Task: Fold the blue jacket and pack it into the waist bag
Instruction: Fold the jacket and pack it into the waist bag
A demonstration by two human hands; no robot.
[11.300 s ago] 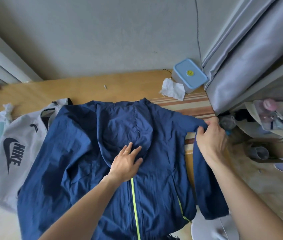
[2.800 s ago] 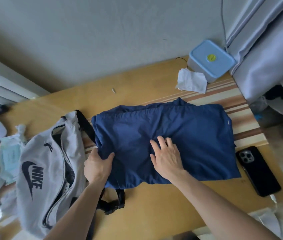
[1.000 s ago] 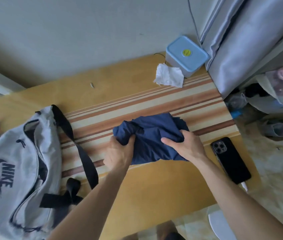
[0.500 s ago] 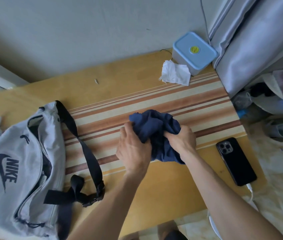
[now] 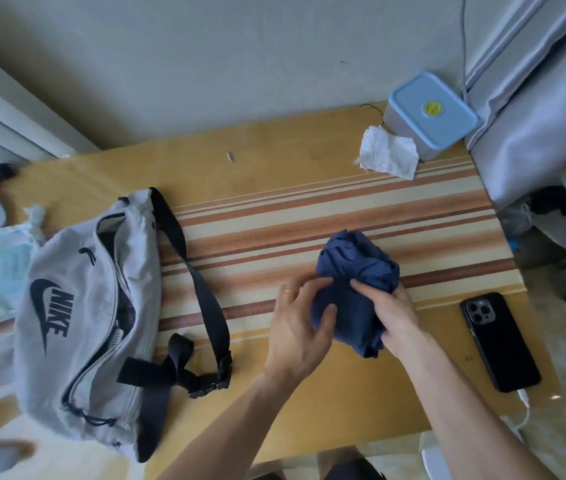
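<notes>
The blue jacket (image 5: 356, 271) is bunched into a small tight bundle near the middle right of the wooden table (image 5: 274, 168). My left hand (image 5: 297, 327) grips its left side, thumb pressed into the cloth. My right hand (image 5: 390, 313) clamps the bundle from the right and below. The grey waist bag (image 5: 66, 306) lies on the left, its main zip open, its black strap (image 5: 198, 282) trailing toward the middle with the buckle at the front.
A black phone (image 5: 498, 341) on a white cable lies right of my hands. A blue-lidded box (image 5: 430, 112) and a crumpled tissue (image 5: 389, 155) sit at the back right. Packets and white bags crowd the far left edge. A grey curtain hangs at the right.
The jacket has gone from spread flat to folded to a small compact bundle. In the last second both hands have squeezed it tighter and shifted it slightly right.
</notes>
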